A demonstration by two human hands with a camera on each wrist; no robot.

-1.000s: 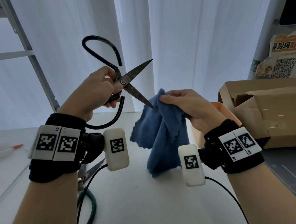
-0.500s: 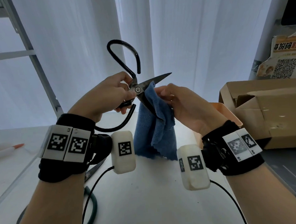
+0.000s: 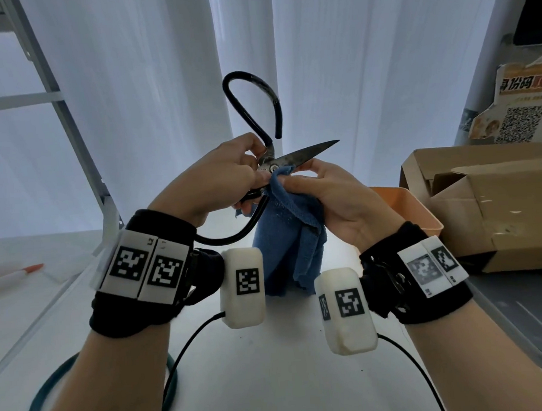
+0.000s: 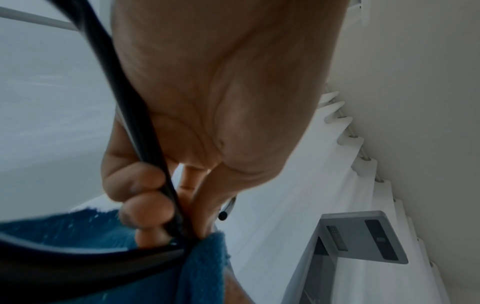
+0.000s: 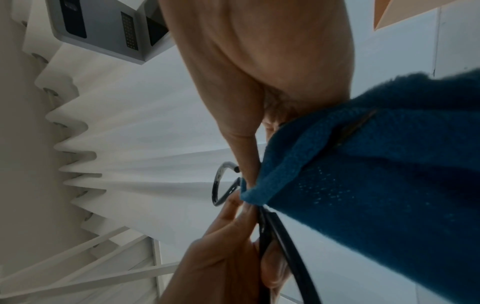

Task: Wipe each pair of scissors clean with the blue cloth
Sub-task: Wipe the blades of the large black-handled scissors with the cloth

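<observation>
Left hand (image 3: 218,176): grips the black-handled steel scissors (image 3: 295,157) near the pivot, raised above the white table (image 3: 272,378).
Right hand (image 3: 335,198): pinches the blue terry cloth (image 3: 293,235) around the lower blade.
Risk: likely cut if fingers slide onto the exposed edge.

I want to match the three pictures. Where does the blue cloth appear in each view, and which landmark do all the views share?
Head: the blue cloth hangs at the centre, pinched by the right hand at the pivot of the black scissors.
Left wrist: bottom left to bottom centre, below the left hand.
Right wrist: it fills the right side.
Shared landmark: the scissors' black handle loop, seen in every view.
</observation>
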